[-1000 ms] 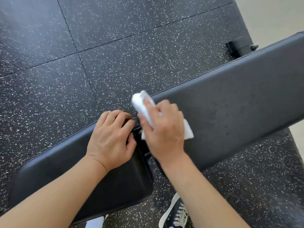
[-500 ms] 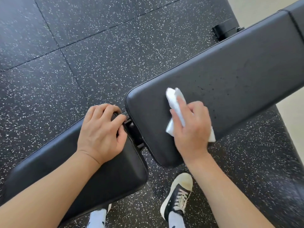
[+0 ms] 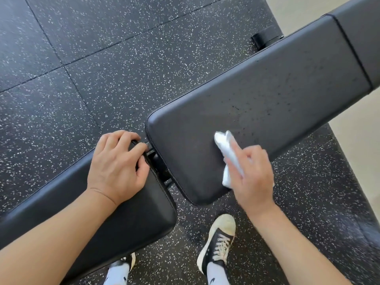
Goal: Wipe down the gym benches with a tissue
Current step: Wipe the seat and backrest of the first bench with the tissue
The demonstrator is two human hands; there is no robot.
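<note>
A black padded gym bench runs from lower left to upper right in two pads: a seat pad (image 3: 123,221) and a long back pad (image 3: 267,99), with a gap and metal bracket between them. My right hand (image 3: 251,177) holds a folded white tissue (image 3: 227,153) and presses it on the back pad near its front edge. My left hand (image 3: 117,163) rests on the seat pad's end, fingers curled over its edge at the gap. The back pad's surface shows small dark specks.
Black rubber floor tiles with white flecks (image 3: 123,68) lie all around. My two black-and-white sneakers (image 3: 218,243) stand under the bench's near side. A black bench foot (image 3: 265,38) shows at the top right beside a pale floor strip (image 3: 357,124).
My right hand has slid the tissue rightward along the back pad, away from the gap. My left hand has stayed on the seat pad's edge. The view shifted, showing more of the back pad.
</note>
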